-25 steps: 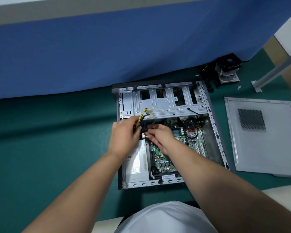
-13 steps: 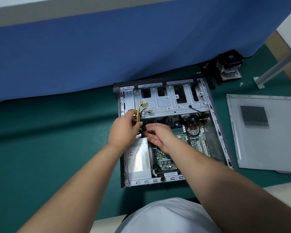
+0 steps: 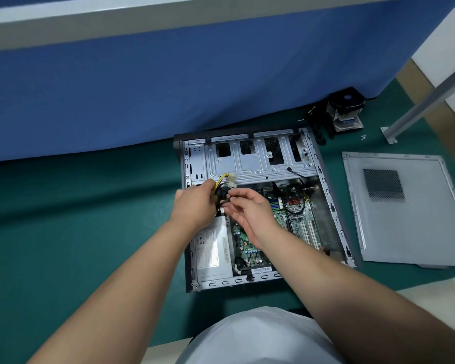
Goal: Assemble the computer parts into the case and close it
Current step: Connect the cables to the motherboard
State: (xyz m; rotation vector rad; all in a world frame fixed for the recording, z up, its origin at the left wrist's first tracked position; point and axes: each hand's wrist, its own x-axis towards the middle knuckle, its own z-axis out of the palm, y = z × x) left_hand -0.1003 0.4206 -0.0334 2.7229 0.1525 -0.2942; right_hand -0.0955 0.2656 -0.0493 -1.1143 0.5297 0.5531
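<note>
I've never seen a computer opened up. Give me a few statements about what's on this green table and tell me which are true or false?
1. The grey metal computer case lies open. True.
2. The grey vented side panel is fitted on it. False: it lies apart, right of it.
3. The left hand holds the yellow-and-black cable bundle. True.
4. The black cooler fan sits inside the case. False: it stands beyond it, by the blue partition.
</note>
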